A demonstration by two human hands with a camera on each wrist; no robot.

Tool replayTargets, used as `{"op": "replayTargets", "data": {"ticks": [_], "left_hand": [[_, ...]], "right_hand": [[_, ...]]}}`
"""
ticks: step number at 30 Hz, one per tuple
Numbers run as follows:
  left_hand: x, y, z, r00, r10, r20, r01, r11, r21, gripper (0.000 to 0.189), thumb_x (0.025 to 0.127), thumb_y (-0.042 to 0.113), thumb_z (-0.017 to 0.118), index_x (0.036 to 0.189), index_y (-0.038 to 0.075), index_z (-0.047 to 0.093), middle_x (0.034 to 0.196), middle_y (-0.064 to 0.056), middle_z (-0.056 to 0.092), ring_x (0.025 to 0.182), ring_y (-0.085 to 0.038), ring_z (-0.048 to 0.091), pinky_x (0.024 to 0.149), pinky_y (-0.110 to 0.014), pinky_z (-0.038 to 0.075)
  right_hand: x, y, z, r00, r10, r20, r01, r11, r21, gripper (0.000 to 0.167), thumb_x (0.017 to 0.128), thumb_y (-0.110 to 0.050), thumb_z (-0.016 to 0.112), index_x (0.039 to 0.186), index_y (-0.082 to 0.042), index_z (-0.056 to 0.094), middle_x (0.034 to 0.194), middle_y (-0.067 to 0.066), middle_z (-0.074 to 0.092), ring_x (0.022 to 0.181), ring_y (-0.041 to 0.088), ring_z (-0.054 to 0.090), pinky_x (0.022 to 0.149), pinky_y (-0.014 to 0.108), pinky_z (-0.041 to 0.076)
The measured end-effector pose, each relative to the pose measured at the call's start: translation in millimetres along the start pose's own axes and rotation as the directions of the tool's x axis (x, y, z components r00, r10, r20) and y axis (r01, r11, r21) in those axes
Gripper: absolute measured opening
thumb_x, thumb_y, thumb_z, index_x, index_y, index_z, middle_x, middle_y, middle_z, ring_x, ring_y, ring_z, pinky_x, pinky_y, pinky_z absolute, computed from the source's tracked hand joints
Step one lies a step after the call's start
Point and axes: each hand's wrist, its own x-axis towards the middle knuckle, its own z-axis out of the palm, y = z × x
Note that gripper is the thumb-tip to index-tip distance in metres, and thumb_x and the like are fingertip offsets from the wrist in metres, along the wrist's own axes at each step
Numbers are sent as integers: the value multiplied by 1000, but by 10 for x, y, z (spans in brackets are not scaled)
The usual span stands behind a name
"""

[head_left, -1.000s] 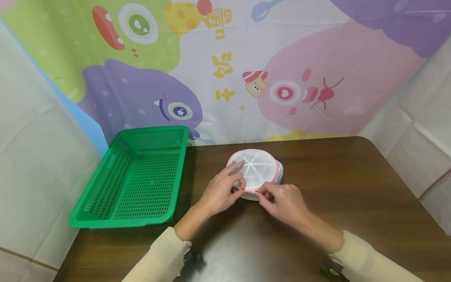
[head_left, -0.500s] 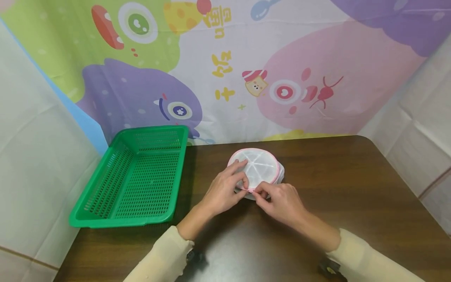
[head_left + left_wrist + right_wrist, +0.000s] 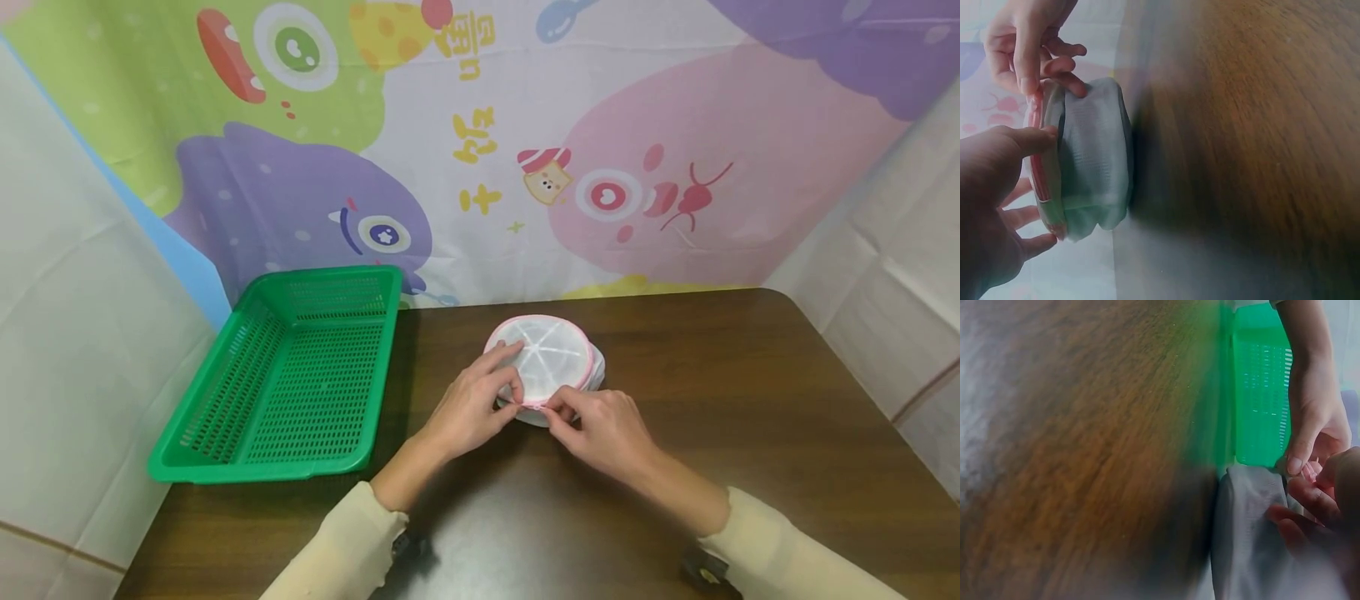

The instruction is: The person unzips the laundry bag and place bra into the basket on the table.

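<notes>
A round white mesh laundry bag with a pink zippered rim sits on the table in the head view, its top marked by pale spokes. At the near edge of the rim my left hand pinches the pink zipper edge between thumb and index finger, other fingers spread over the top. Just to the right, my right hand pinches the zipper at its pull, which the fingertips mostly cover. The left wrist view shows the pink zipper along the rim and the bag's soft grey-looking side.
On the left of the brown wooden table stands a green perforated plastic basket with nothing in it. A cartoon-printed cloth hangs behind the table's back edge. Pale walls flank both sides.
Half a second ago both hands were slightly closer together at the rim. The right fingers have since moved a little right and the left hand a little left. The bag stays in place.
</notes>
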Motion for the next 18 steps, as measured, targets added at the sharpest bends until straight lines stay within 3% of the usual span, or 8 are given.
{"op": "replayTargets", "data": {"ticks": [8,18], "left_hand": [[22,-4,27,1000,31,1,-31,999,-12,30,92,7,93,107,13,68,166,-20,62,151,-44,64,121,-56,57],[14,-9,-1,999,37,-4,-37,999,4,23,94,8,91,96,14,70,165,-18,63,156,-40,60,123,-55,56]], "right_hand": [[14,-30,5,1000,8,-2,-8,1000,15,14,86,-8,87,86,-17,77,68,-9,77,55,6,68,51,22,46],[14,-12,7,1000,-4,-21,4,1000,3,14,86,-8,88,85,-17,76,68,-9,77,56,6,69,51,25,49]]}}
